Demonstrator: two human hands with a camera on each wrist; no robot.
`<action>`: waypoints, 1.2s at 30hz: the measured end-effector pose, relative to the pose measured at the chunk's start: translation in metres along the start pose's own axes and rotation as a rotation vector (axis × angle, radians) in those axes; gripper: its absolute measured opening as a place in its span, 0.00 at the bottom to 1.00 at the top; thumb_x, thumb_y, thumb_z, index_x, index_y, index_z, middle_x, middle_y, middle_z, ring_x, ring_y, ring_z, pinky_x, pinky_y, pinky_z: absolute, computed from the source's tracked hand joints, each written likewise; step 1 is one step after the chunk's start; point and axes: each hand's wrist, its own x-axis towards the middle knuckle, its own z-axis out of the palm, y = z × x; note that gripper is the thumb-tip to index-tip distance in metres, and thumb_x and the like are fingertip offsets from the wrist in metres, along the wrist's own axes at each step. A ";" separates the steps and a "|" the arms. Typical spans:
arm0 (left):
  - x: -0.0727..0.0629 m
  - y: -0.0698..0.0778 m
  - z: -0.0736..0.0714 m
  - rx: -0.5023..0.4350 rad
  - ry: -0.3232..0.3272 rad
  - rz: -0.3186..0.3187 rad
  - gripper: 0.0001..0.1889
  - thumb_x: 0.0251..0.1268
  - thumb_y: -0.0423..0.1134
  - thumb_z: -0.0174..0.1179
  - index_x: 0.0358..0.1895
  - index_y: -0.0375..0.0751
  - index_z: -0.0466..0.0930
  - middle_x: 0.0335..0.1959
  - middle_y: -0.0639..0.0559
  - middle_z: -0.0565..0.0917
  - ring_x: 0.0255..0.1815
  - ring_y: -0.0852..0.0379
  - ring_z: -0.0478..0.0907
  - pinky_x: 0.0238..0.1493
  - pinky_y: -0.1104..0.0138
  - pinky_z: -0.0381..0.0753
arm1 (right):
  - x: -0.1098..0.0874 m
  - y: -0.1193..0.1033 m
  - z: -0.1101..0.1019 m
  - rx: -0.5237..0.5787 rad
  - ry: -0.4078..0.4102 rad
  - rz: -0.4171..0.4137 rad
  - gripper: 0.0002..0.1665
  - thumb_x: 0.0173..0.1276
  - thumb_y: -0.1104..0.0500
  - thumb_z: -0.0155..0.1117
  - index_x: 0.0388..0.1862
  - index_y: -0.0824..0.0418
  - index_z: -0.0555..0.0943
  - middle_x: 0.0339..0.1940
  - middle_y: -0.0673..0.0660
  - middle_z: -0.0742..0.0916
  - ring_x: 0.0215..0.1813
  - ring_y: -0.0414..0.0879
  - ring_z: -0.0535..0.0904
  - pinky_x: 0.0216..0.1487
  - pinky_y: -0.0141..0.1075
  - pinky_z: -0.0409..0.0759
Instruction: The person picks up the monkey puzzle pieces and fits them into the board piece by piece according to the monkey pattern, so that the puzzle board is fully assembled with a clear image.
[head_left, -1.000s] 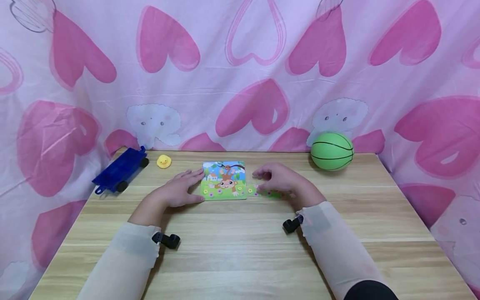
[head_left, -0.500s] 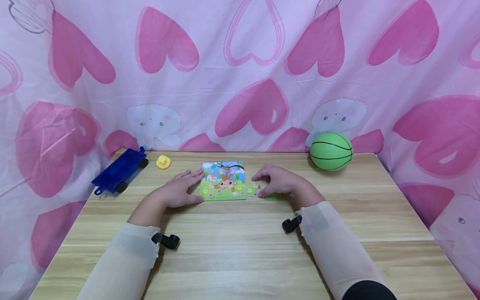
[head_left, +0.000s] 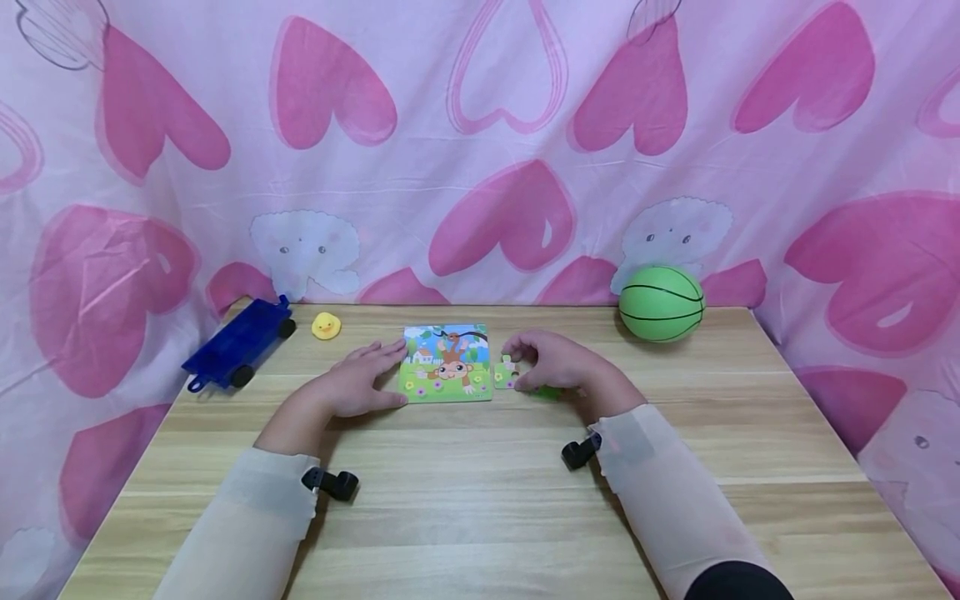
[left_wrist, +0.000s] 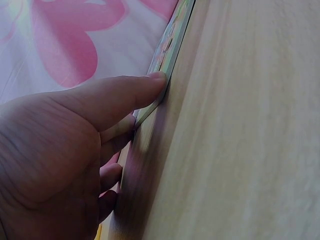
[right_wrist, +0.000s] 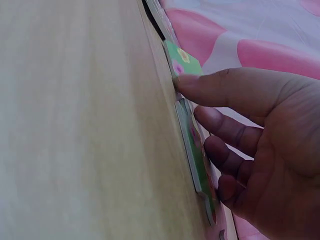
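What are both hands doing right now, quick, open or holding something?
Left hand: open, touching the edge of the monkey puzzle.
Right hand: closed, pinching a flowery puzzle piece.

Wood-grain table, lower frame, carries blue cart and yellow duck left, monkey puzzle board center, puzzle pieces right of it, green ball at right.

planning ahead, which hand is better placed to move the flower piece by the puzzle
Probably the right hand: its thumb touches the flower piece; the left hand touches the opposite side of the monkey puzzle.
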 end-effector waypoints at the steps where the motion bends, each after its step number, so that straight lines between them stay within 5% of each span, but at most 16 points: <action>1: 0.000 0.000 0.000 -0.001 0.001 0.001 0.49 0.71 0.64 0.67 0.88 0.59 0.52 0.91 0.57 0.50 0.92 0.35 0.39 0.84 0.26 0.45 | 0.000 -0.001 0.000 0.009 0.005 -0.002 0.29 0.60 0.61 0.85 0.59 0.48 0.84 0.53 0.51 0.86 0.55 0.49 0.79 0.63 0.43 0.82; 14: 0.000 -0.001 0.001 -0.007 0.008 0.009 0.49 0.70 0.64 0.67 0.88 0.59 0.52 0.91 0.57 0.50 0.92 0.34 0.40 0.83 0.24 0.45 | -0.002 -0.017 0.004 0.088 0.071 -0.009 0.19 0.75 0.61 0.70 0.62 0.47 0.85 0.49 0.52 0.86 0.48 0.51 0.83 0.35 0.42 0.89; 22: 0.000 -0.001 0.000 -0.013 0.006 0.008 0.49 0.71 0.63 0.67 0.88 0.60 0.52 0.91 0.58 0.50 0.92 0.35 0.39 0.84 0.26 0.45 | 0.000 -0.044 0.014 0.072 0.084 -0.111 0.19 0.75 0.60 0.71 0.62 0.48 0.86 0.48 0.50 0.87 0.50 0.47 0.85 0.50 0.39 0.86; 31: -0.001 -0.001 -0.002 -0.018 0.000 0.015 0.49 0.71 0.64 0.67 0.88 0.59 0.52 0.91 0.58 0.49 0.92 0.35 0.39 0.85 0.27 0.45 | 0.020 -0.076 0.040 0.064 0.021 -0.193 0.19 0.77 0.60 0.68 0.64 0.51 0.85 0.47 0.49 0.87 0.48 0.45 0.85 0.47 0.36 0.86; 36: 0.000 -0.002 -0.001 -0.017 0.005 0.021 0.49 0.70 0.64 0.67 0.88 0.60 0.52 0.91 0.57 0.50 0.92 0.34 0.40 0.83 0.25 0.46 | 0.032 -0.089 0.052 0.111 -0.018 -0.184 0.18 0.79 0.61 0.66 0.64 0.51 0.85 0.45 0.50 0.87 0.43 0.47 0.85 0.37 0.34 0.86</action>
